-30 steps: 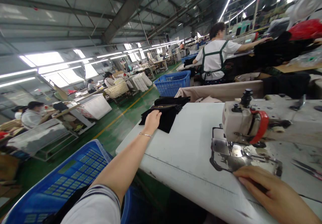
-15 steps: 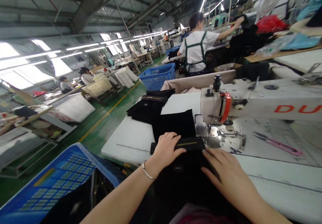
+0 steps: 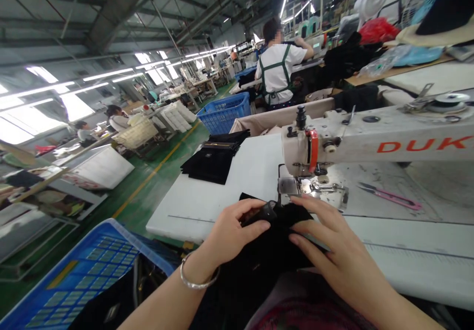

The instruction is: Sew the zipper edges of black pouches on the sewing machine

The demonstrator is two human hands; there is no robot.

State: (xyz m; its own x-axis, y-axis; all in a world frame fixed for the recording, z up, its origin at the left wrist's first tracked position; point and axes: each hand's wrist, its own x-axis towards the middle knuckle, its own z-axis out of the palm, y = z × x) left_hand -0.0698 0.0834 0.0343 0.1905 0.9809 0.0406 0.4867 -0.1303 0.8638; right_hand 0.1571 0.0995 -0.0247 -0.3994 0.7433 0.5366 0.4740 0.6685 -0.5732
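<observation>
A black fabric piece (image 3: 276, 243) lies bunched at the table's front edge, partly over my lap. My left hand (image 3: 237, 231) is closed on its folded upper edge, thumb on the near side and fingers beyond. Across the cloth's right part, my right hand (image 3: 328, 241) rests with fingers stretched and apart, fingertips touching it. Just beyond my hands is the metal plate and presser area (image 3: 318, 189) of a white sewing machine (image 3: 348, 144). A stack of black pieces with a zipper strip (image 3: 217, 157) lies on the white table (image 3: 255, 172) to the left.
Pink-handled thread snips (image 3: 392, 195) lie on the machine bed. A blue basket (image 3: 122, 233) holding dark pieces stands at lower left. Behind the table are a cloth-lined bin (image 3: 266, 117), another blue basket (image 3: 224, 112) and a person in a green-strapped apron (image 3: 277, 68).
The black piece has been drawn toward me off the table and is now folded and bunched, its zipper strip no longer showing flat. My left hand has closed on its edge. The view has shifted slightly.
</observation>
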